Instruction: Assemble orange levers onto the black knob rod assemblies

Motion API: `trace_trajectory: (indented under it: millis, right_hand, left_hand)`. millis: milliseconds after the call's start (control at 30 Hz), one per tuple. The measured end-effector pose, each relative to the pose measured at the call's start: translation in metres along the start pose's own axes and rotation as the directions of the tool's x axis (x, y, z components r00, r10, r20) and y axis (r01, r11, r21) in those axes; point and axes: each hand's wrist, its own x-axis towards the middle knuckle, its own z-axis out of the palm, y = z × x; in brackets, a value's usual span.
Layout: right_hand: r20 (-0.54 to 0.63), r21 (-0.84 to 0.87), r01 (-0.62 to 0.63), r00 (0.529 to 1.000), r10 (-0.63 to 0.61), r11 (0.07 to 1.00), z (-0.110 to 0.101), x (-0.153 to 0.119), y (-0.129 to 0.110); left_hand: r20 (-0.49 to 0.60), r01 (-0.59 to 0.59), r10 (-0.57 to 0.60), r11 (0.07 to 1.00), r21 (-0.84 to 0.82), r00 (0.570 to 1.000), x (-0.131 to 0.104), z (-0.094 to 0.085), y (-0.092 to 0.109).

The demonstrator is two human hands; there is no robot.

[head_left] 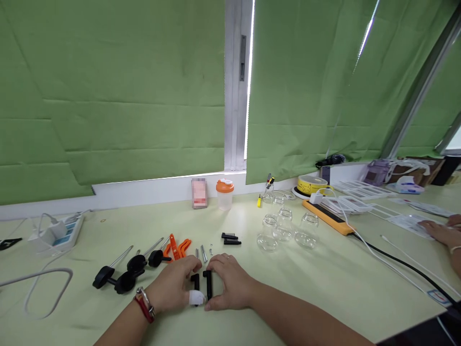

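My left hand [173, 287] and my right hand [230, 283] rest on the pale green table [324, 283], facing each other. Between them stand two small black plastic parts [202, 283]; the left fingers touch the shorter one and the right fingers touch the taller one. The left thumb wears a white wrap, and the left wrist a red bracelet. Just beyond the hands lie small metal pins [203, 253] and an orange clamp [177, 247]. Black-knobbed metal rods [126, 271] lie to the left.
Several clear glass jars [284, 229] stand right of centre. More black parts [230, 239] lie nearby. An orange-lidded cup [225, 193] stands by the windowsill. A white power strip [57, 233] sits left, an orange one [327, 217] right. Another person's hand [441, 233] rests at far right.
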Motion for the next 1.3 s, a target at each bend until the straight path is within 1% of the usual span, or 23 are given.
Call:
trace_trajectory:
  millis: [100,200,300,500,667,767,933,1033,1167,1233,1300]
  right_hand:
    - [0.009,-0.002,-0.008,1.000,0.008,1.000,0.001,0.001,0.001]
    - [0.014,-0.007,-0.020,1.000,0.020,1.000,0.003,0.003,0.002]
    - [0.013,-0.022,-0.008,1.000,0.008,1.000,0.003,0.004,0.002]
    - [0.010,-0.046,0.034,0.999,-0.033,0.998,0.007,0.008,0.001]
    - [0.015,-0.056,0.068,0.998,-0.067,0.996,0.015,0.016,0.002]
    - [-0.006,-0.052,0.076,0.997,-0.076,0.996,0.017,0.019,0.002]
    - [0.001,-0.051,0.097,0.995,-0.097,0.994,0.016,0.019,0.002]
    - [-0.001,-0.042,0.105,0.994,-0.105,0.994,0.016,0.020,0.003]
    - [-0.045,0.007,0.129,0.991,-0.128,0.992,0.014,0.021,0.008]
    - [-0.080,0.021,0.125,0.989,-0.123,0.992,0.009,0.022,0.013]
    - [-0.131,0.008,0.091,0.987,-0.089,0.996,-0.001,0.021,0.019]
  left_hand:
    - [0.018,-0.009,0.009,0.999,0.042,1.000,0.001,0.001,0.002]
    - [0.024,0.006,-0.007,0.999,0.045,1.000,0.001,0.003,0.000]
    - [0.039,0.022,-0.023,0.999,0.027,0.999,0.001,0.002,0.000]
    - [0.066,0.009,-0.007,0.999,-0.034,0.998,0.000,0.000,0.005]
    - [0.082,0.060,-0.053,0.994,-0.094,0.995,0.002,0.004,-0.005]
    - [0.082,0.059,-0.050,0.992,-0.112,0.995,0.002,0.005,-0.010]
    - [0.091,0.051,-0.044,0.996,-0.079,0.995,0.000,0.002,-0.010]
    - [0.082,0.026,-0.021,0.998,-0.058,0.996,0.000,0.000,-0.008]
    - [0.077,0.010,-0.006,0.999,-0.047,0.997,-0.002,-0.002,-0.006]
    - [0.080,0.001,0.002,0.999,-0.038,0.997,-0.002,-0.002,-0.006]
    - [0.079,-0.014,0.016,0.999,-0.029,0.997,-0.002,-0.002,-0.005]
